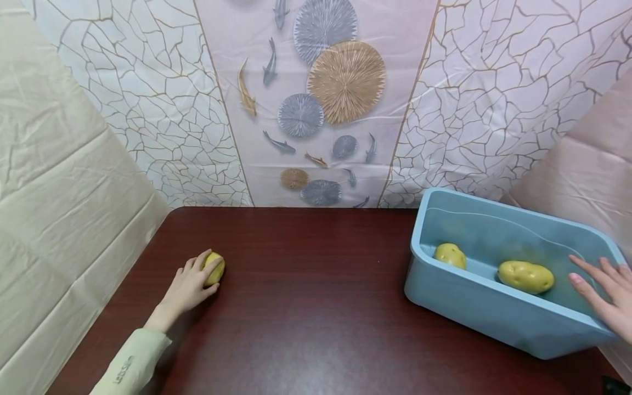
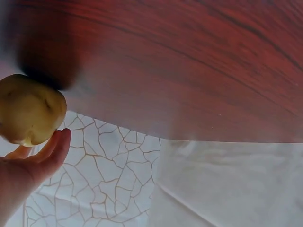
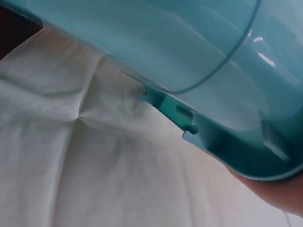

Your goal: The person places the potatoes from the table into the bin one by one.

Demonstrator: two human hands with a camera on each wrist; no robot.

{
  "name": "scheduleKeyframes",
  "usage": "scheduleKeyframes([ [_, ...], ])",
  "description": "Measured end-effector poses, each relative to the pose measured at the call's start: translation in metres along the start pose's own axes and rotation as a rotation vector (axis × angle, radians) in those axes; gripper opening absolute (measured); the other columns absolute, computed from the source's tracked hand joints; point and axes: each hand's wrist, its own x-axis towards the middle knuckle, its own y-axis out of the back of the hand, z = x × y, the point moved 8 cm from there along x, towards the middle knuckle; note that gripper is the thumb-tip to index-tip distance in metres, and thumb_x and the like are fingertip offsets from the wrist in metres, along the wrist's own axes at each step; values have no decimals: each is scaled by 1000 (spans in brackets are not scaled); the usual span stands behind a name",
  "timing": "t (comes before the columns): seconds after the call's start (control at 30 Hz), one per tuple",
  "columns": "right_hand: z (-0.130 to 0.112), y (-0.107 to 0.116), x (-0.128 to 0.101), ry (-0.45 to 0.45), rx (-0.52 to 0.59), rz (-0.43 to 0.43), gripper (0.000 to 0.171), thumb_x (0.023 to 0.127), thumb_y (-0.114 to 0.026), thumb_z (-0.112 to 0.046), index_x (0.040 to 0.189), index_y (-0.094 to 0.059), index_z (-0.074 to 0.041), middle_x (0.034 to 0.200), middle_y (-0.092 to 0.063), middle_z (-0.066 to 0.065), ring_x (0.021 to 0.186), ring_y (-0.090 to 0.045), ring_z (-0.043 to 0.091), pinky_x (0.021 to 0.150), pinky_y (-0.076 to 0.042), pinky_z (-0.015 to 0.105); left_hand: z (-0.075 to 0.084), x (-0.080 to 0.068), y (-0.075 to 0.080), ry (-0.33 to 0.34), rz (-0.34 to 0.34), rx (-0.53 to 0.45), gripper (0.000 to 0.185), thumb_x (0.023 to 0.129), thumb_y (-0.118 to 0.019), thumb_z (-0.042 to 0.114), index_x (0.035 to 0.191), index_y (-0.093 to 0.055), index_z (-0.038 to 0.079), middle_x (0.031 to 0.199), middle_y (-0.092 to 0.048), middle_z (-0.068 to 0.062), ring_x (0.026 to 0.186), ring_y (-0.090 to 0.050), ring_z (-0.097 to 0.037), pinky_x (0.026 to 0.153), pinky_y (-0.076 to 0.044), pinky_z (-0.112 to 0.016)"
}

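A yellow potato (image 1: pixel 214 269) sits at the left of the table, and my left hand (image 1: pixel 193 282) grips it from above, fingers over its top and thumb at its near side. In the left wrist view the potato (image 2: pixel 31 109) shows a dimpled skin, with fingertips (image 2: pixel 60 142) against it. My right hand (image 1: pixel 609 291) reaches over the right end of a blue plastic bin (image 1: pixel 474 292), its fingers spread and fairly straight. Inside the bin lie a rounded potato (image 1: pixel 450 256) and a longer potato (image 1: pixel 526 276). The right wrist view shows only a strip of the right hand (image 3: pixel 279 191) below the bin's rim.
The dark red-brown table (image 1: pixel 316 307) has a patterned cloth (image 1: pixel 321 137) hanging behind it. Pale cloth (image 1: pixel 64 219) borders its left side, and more cloth (image 1: pixel 587 181) hangs behind the bin at the right. A small black object (image 1: pixel 614 385) shows at the lower right corner.
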Motion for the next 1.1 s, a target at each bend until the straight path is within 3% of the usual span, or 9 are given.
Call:
scheduleKeyframes([
  [0.23, 9, -6, 2, -36, -28, -27, 72, 92, -24, -52, 139, -15, 3, 137, 4, 37, 129, 11, 48, 106, 14, 52, 6, 4, 0, -7, 41, -31, 53, 70, -69, 22, 119, -52, 8, 127, -40, -23, 101, -44, -47, 65, -42, -55],
  [0.57, 8, -4, 3, -28, -29, -18, 72, 93, -24, -51, 138, -16, 4, 138, 0, 37, 130, 9, 47, 107, 14, 49, 6, 9, -5, 31, 5, -24, 49, 72, -69, 19, 116, -51, 7, 127, -40, -24, 105, -42, -50, 64, -43, -57],
  [1.1, 7, -4, 2, -36, -29, -19, 71, 93, -24, -51, 139, -16, 3, 137, 0, 37, 130, 9, 48, 106, 13, 51, 9, 9, 0, -27, 81, -40, 48, 67, -71, 13, 111, -55, 6, 119, -45, -23, 98, -46, -47, 61, -44, -55],
])
